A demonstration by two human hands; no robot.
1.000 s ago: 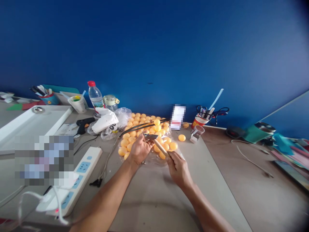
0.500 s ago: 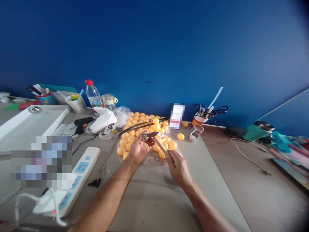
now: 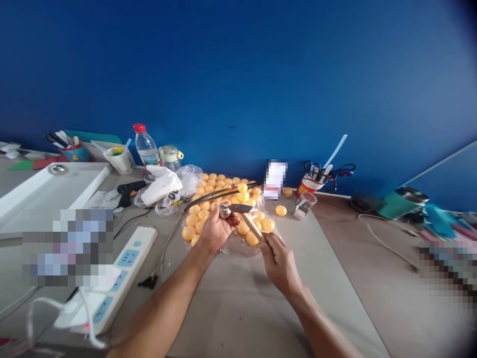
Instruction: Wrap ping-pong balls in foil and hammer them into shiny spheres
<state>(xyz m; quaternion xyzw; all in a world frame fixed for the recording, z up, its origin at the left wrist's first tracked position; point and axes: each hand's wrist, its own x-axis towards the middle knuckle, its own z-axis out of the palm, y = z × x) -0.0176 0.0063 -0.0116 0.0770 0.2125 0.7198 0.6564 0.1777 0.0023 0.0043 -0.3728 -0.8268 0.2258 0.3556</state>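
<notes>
My left hand is curled round a small shiny metal ball, held up just above the table. My right hand grips the wooden handle of a small hammer, whose dark metal head rests next to the metal ball. Both hands hover over the near edge of a heap of orange ping-pong balls lying on clear plastic on the grey table.
A white power strip lies at the left, with a glue gun, a white bag, a water bottle and cups behind. A cup of scissors and a loose orange ball sit right of the heap. Cables cross the brown surface at right.
The hammer head has shifted slightly rightward off the metal ball, which now shows more plainly in my left fingers. Both hands stay in nearly the same place.
</notes>
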